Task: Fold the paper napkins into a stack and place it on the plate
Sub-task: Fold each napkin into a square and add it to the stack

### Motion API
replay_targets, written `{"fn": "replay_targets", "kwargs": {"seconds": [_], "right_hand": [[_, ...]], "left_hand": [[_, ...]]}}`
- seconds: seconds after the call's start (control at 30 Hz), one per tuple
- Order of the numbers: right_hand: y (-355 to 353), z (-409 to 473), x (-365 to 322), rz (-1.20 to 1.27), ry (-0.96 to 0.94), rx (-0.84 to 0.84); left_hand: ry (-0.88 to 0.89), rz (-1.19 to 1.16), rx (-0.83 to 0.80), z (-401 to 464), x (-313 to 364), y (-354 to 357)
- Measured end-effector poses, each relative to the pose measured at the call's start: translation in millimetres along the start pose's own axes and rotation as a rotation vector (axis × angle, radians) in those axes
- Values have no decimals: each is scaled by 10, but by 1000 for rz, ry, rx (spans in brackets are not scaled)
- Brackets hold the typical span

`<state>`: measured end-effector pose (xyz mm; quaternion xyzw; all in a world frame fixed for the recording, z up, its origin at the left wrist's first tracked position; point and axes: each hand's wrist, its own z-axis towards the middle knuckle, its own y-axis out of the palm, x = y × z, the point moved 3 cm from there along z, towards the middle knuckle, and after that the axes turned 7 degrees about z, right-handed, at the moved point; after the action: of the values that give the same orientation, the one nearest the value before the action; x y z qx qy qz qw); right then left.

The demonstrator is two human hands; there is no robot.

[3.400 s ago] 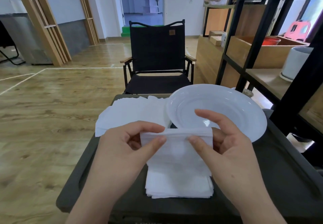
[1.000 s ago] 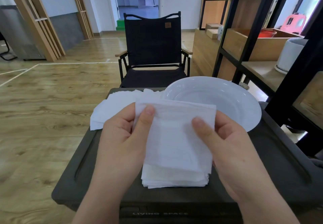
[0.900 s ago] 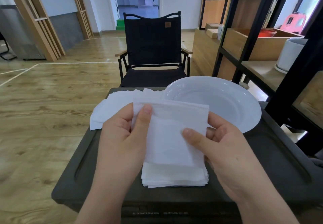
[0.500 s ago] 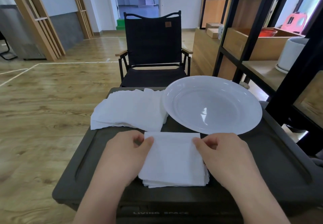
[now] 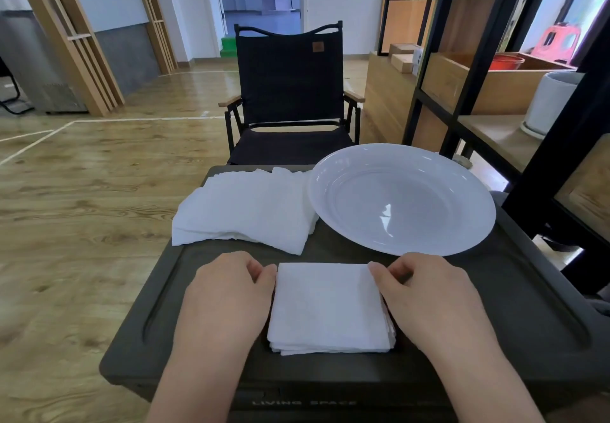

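Daylight is coming in bright from the upper right. Glare is showing on the plate (image 5: 401, 198) and floor (image 5: 82, 171). Frame edges are bowing; lower corners are blurring slightly.

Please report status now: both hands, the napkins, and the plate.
Left hand and right hand touch the sides of the folded stack, on the table. Loose napkins wait behind. Plate bare, path clear.
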<state>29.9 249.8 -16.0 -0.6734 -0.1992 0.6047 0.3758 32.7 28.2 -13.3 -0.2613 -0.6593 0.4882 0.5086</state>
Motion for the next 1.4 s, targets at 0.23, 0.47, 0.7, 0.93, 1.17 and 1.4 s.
{"fn": "replay_targets", "kwargs": {"seconds": [0.23,0.47,0.7,0.93,1.17,1.4], "right_hand": [[7,11,-12,-20,-31,-61],[-44,32,-2,35,-13,-40],[-62,18,11,113,-55,-22],[-130,13,10,112,-90,45],[-200,-60,-159,383,-194,167],[-143,-142,-305,633,-229,-24]], "left_hand": [[47,31,51,-15,84,8],[320,159,228,379,115,15],[403,105,339,483,140,70],[395,-10,367,443,73,10],[264,-609,506,103,38,-380],[237,-989,328,-60,104,-602]]}}
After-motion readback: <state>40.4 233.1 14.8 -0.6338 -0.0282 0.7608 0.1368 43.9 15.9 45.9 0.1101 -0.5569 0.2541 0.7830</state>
